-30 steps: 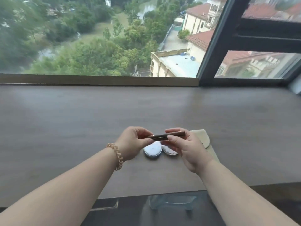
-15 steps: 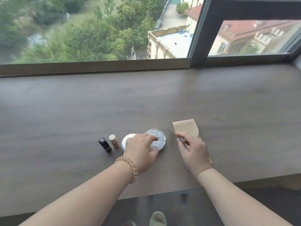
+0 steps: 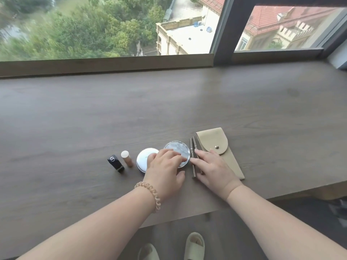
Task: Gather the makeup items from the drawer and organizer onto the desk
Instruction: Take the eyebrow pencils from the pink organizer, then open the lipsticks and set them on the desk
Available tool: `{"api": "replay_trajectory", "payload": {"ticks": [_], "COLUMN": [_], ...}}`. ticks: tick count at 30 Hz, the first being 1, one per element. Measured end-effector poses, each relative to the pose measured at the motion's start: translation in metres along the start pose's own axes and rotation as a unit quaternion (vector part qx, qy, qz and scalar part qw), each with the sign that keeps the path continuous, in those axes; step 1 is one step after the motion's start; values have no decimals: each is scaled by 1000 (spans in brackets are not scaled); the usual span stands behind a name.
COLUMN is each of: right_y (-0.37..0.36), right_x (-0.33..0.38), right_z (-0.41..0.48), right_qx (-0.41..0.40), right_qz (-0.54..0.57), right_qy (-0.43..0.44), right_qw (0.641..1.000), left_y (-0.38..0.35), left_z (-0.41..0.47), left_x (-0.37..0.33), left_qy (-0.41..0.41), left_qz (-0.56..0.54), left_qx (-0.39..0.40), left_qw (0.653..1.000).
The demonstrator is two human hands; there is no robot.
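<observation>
A row of makeup items lies near the front of the brown desk (image 3: 169,102). From the left: a black lipstick (image 3: 115,163), a tan tube with a white cap (image 3: 127,158), a white round compact (image 3: 144,161), a silver round compact (image 3: 176,149), two thin brown pencils (image 3: 193,156), and a beige snap pouch (image 3: 216,147). My left hand (image 3: 165,171) rests with straight fingers across both compacts. My right hand (image 3: 212,168) lies flat, its fingers touching the pencils and partly covering the pouch.
A wooden sill and a large window (image 3: 105,27) run along the back of the desk. The desk's front edge (image 3: 187,216) is just under my forearms. Below it show the floor and my two slippers (image 3: 194,244).
A second ago both hands held one pencil above the desk. It now lies beside the other pencil, and both hands have come down flat on the items. The camera tilted further down.
</observation>
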State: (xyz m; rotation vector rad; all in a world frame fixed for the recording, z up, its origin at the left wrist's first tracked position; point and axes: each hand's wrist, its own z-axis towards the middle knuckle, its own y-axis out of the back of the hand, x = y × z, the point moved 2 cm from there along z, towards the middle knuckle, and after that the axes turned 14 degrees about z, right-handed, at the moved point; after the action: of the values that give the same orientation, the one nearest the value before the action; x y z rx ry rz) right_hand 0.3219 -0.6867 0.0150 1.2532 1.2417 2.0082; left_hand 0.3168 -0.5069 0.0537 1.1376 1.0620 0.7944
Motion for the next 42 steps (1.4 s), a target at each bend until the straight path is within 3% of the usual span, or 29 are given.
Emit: {"api": "replay_trajectory", "payload": {"ticks": [5,12,22,33,38,42], "right_y": [0,9,47,20,-8,-25], "right_x": [-1,-3,-10,87,129,154], "right_z": [-9,-23,-22,48,69,92], "right_qx": [46,73,-29,-12,0,-8], "right_qz": [-50,-58,31,115,115,100], "right_qy": [-5,7,48,66,33,8], "right_qw": [998,996,998,991,993,995], "left_y": [-2,-13,16,70,77,66], "left_z": [3,-4,-10,-66,-82,-80], "left_x": [-14,-39,-46,27,76,102], "left_qy": [-41,1,108,247,336,335], "left_qz": [82,151,116,120,100,85], "left_qx": [84,133,97,-97,-69,-15], "left_qw": [992,980,983,957,934,938]}}
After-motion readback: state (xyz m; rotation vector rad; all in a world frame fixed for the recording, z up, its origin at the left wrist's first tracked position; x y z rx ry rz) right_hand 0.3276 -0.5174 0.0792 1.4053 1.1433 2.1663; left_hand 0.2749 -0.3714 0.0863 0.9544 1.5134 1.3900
